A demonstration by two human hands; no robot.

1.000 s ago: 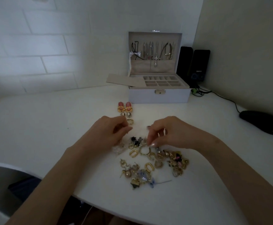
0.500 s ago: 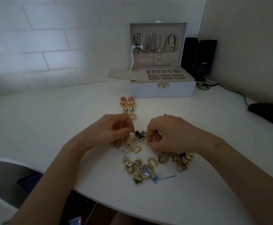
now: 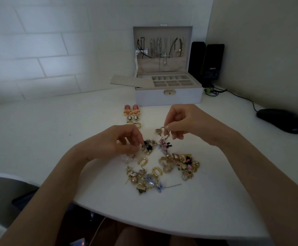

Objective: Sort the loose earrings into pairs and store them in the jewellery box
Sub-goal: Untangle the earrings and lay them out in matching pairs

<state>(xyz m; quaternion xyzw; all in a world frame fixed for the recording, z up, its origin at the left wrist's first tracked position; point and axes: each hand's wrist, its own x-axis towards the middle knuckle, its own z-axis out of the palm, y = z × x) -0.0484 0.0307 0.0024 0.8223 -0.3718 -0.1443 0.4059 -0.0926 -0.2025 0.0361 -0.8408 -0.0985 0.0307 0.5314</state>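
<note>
Bench [image 3: 47, 139]: white; its bare part stretches out left of the left hand.
Left hand [image 3: 120, 141]: palm down, low over the bench, fingers curled. Thumb and forefinger tips pinch the black earring [image 3: 147, 147], probably to draw it out of the tangle.
Sorted pairs [image 3: 132, 114]: pink, cameo and gold twos in a column just beyond the left hand. They look parked there as finished matches; none is in the box yet.
Gold earring [image 3: 159, 131]: between the two hands, nipped by the right thumb and forefinger and seemingly lifted clear, as if held up for comparison.
Right hand [image 3: 185, 121]: raised higher than the left, wrist cocked, other fingers curled under. Whether the pink bow earring [image 3: 165, 145] below it hangs from the grip I cannot tell.
Loose heap [image 3: 178, 162]: on the near side of both hands, spreading under the right wrist; most sorting remains.
Jewellery box [image 3: 168, 98]: beyond the right hand, well apart, lid up, compartments open to receive pairs.
Mouse [image 3: 280, 120]: far right of the right hand.
</note>
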